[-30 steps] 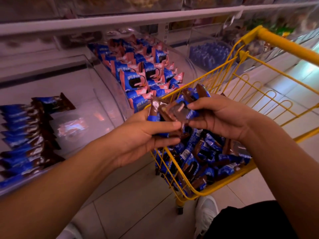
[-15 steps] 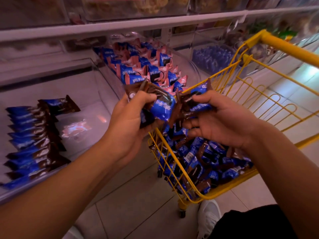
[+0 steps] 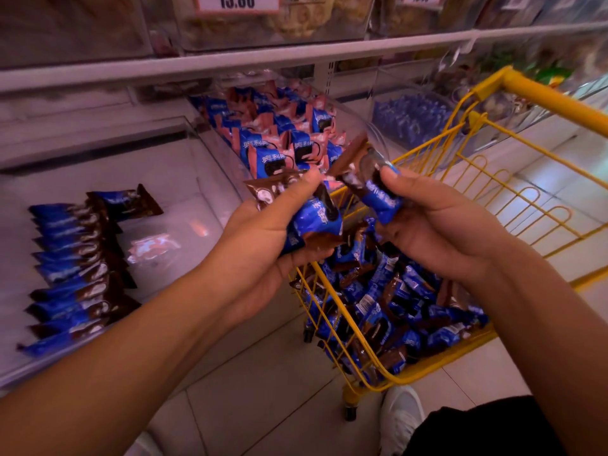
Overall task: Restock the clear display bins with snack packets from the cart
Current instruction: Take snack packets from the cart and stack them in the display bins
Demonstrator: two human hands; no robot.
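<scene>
My left hand grips a bunch of blue-and-brown snack packets above the cart's left rim. Just to its right, my right hand pinches one more blue-and-brown packet between thumb and fingers. Below both hands the yellow wire cart holds a heap of the same packets. At the left, the clear display bin has a neat row of matching packets laid along its left side.
A neighbouring clear bin holds blue-and-pink packets, and another bin further right holds blue ones. A white shelf rail runs overhead with price tags above it. My white shoe stands on the tiled floor beside the cart wheel.
Both hands have risen from the cart and parted. The left hand now holds the bunch of packets on its own, and the right hand holds a single packet apart from it.
</scene>
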